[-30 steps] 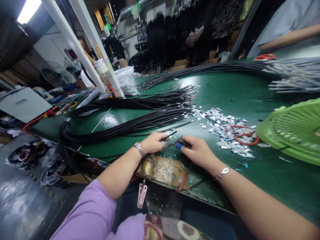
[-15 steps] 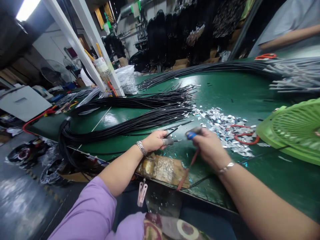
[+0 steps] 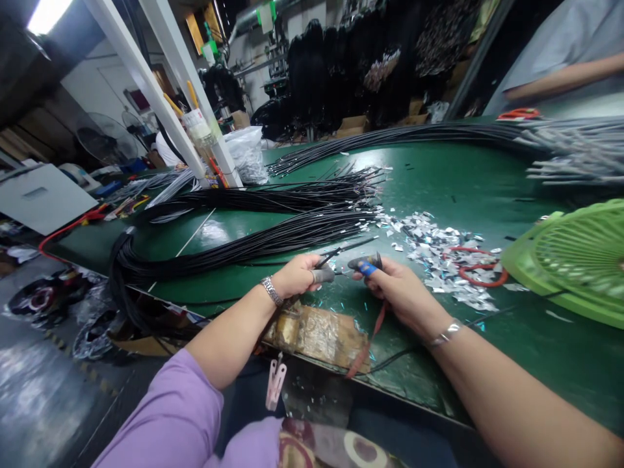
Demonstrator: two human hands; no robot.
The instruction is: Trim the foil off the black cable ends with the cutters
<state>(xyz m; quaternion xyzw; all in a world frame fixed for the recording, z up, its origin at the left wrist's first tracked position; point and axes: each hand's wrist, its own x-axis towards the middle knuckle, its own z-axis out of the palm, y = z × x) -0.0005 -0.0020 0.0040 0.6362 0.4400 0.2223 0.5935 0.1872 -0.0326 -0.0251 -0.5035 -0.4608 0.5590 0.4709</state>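
Observation:
My left hand (image 3: 298,276), with a grey cover on a fingertip, is closed round a thin black cable (image 3: 336,251). A short thin end sticks out from its fingertips towards my right hand (image 3: 402,286). That hand is closed in a pinch close to the cable end, with a dark cover and blue tape on its digits. What lies between its fingertips is too small to make out. A reddish strip (image 3: 376,323) hangs below the right hand to the table edge. Beneath my left hand sits a taped cardboard-like block (image 3: 322,331).
Bundles of black cables (image 3: 244,246) lie behind my hands on the green table (image 3: 429,175). Silvery scraps (image 3: 433,253) surround red-handled scissors (image 3: 480,273). A green fan (image 3: 575,260) stands at right. A pink clothespin (image 3: 275,385) hangs at the front edge. Across the table is another person's arm (image 3: 570,77).
My right hand has moved slightly left, nearer the cable end at my left hand, and is less blurred. My left hand has shifted slightly left, still closed round the cable.

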